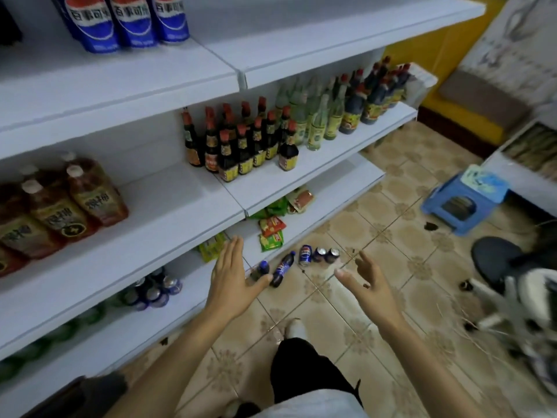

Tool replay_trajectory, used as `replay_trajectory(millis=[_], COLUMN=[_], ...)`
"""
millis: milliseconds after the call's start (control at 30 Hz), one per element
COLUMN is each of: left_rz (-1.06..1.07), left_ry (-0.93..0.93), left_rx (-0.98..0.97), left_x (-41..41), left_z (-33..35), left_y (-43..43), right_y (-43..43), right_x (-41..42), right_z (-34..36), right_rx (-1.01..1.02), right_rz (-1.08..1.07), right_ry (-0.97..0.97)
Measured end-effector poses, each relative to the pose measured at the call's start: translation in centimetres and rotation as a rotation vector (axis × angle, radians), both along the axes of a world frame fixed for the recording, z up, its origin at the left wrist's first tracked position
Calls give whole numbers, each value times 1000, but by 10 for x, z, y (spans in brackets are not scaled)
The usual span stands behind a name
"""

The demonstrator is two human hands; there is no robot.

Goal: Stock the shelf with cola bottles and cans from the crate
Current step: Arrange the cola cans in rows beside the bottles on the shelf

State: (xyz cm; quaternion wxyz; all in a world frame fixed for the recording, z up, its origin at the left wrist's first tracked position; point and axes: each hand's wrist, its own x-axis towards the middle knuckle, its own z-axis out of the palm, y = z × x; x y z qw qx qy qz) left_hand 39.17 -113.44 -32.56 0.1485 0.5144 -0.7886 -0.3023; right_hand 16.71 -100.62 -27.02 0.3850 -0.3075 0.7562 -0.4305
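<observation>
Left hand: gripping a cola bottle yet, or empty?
Empty. The left hand is open, fingers straight and together, thumb out; a cola bottle shows past the thumb, ungripped.

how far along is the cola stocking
Done: blue cans sit on a low shelf, large cola bottles up top. In hand: nothing; left hand and right hand are empty. Left: two small bottles and three floor cans on the tiles.

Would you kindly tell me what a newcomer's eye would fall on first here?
Two empty, open hands fill the foreground, left hand and right hand, over the tiled floor. Past them, small cola bottles and cans sit on the floor by the bottom shelf. Large blue cola bottles stand on the top shelf, upper left.
</observation>
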Motion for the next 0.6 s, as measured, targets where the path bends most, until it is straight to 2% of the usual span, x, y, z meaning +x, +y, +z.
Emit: replay_trajectory(millis=[133, 300, 467, 600], left_rz=[21, 154, 159, 243], left_ry=[-3, -40, -160, -121], left_rx=[127, 368, 517, 617], left_x=[-27, -73, -116, -139], left_z=[-20, -74, -184, -295], left_y=[-10, -40, -86, -105], right_y=[-13, -60, -112, -151], right_x=[-34, -88, -133, -156], right_z=[-30, -86, -193, -310], right_rx=[89, 203, 315, 412], right_rz=[64, 153, 217, 233], right_ry=[-60, -110, -157, -159])
